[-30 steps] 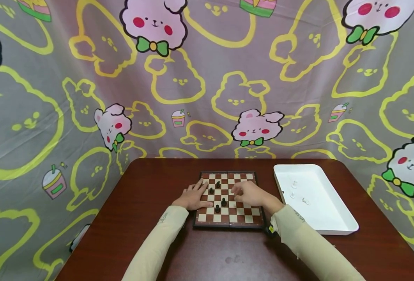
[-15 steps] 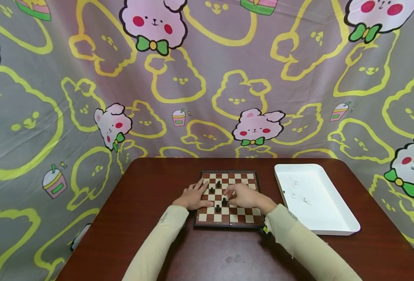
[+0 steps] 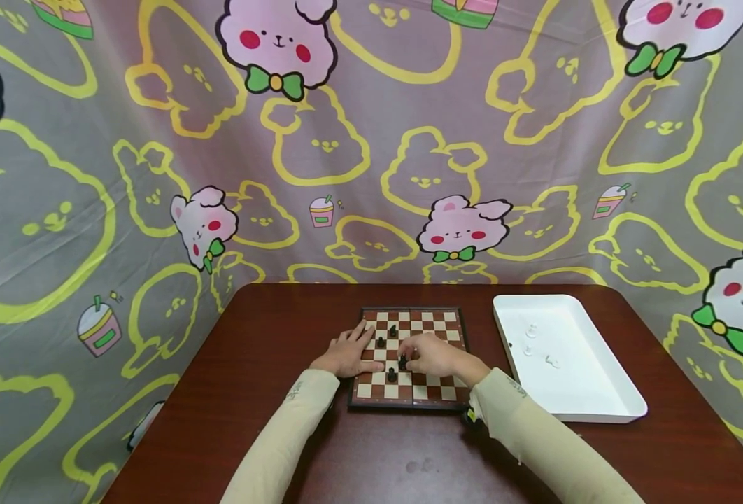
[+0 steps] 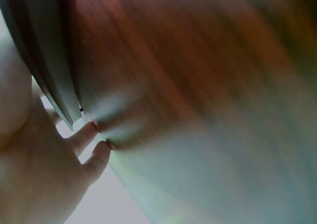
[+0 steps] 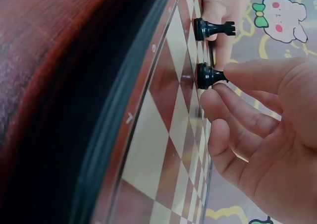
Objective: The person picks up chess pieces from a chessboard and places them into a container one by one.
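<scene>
My right hand (image 3: 434, 355) is over the middle of the chessboard (image 3: 431, 393). Its thumb and a finger pinch the upper part of a black chess piece (image 5: 209, 76); the fingers hide the top. Just nearer to me stands a black rook (image 3: 392, 376), whose notched top shows clearly in the right wrist view. Two more black chess pieces, one a knight (image 3: 393, 330) by its outline and one a smaller piece (image 3: 380, 342), stand farther back. My left hand (image 3: 345, 357) lies spread over the board's left edge, thumb on the squares. From the left wrist, its fingers (image 4: 100, 157) reach past the dark board rim.
A white tray (image 3: 588, 399) stands right of the board with several small clear or white pieces in it. The board rests on a dark brown table (image 3: 271, 350). Patterned cloth (image 3: 371, 161) surrounds the table at the back and sides.
My right hand has moved left and slightly toward me, from hovering over the right half of the board to a black chess piece, which it now pinches. The left hand stays put.
</scene>
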A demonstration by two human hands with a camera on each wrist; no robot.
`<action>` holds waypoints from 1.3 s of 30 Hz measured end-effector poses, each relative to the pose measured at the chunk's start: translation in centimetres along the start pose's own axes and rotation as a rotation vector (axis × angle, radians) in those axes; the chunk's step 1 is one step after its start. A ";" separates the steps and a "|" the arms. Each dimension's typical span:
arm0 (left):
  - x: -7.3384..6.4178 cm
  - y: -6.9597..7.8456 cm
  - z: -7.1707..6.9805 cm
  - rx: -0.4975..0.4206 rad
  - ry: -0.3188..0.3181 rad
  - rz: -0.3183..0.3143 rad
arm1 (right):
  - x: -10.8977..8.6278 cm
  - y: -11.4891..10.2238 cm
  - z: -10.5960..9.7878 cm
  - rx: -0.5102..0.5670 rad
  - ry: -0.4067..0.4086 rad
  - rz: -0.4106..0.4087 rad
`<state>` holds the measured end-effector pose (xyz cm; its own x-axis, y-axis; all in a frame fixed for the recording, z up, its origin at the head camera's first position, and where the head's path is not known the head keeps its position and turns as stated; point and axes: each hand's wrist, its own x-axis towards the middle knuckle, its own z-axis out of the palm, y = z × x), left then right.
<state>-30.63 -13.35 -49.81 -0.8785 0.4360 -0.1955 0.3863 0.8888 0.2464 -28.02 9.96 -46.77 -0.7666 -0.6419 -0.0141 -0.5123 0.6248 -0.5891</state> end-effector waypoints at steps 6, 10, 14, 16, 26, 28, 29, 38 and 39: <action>0.0 -0.1 0.1 0.007 0.009 0.009 | 0.1 0.0 0.5 -0.006 0.005 0.009; 0.0 -0.1 0.1 0.006 0.010 0.010 | 0.0 0.1 0.6 -0.016 0.014 -0.005; 0.0 -0.1 0.1 0.001 0.004 0.006 | -0.3 0.1 0.6 -0.017 0.009 0.001; 0.1 -0.1 0.2 -0.004 -0.002 0.002 | -0.6 0.1 0.5 -0.010 0.005 0.011; 0.2 -0.2 0.3 0.009 -0.003 -0.005 | -2.2 0.4 -0.8 0.008 0.057 0.015; 0.1 -0.2 0.3 0.004 -0.007 -0.005 | -2.6 0.5 -1.1 0.008 0.064 0.014; 0.1 -0.2 0.3 0.000 -0.008 -0.004 | -2.7 0.6 -1.2 0.003 0.064 0.014; -0.1 -0.2 0.1 -0.023 -0.010 0.009 | -4.1 2.4 -2.2 -0.025 0.113 0.037; -0.1 -0.2 0.1 -0.027 -0.010 0.014 | -4.3 2.5 -2.4 -0.023 0.117 0.045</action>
<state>-30.55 -13.55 -49.91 -0.8700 0.4500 -0.2016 0.3909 0.8786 0.2743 -26.91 15.38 -46.18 -0.8284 -0.5575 0.0553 -0.4841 0.6627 -0.5714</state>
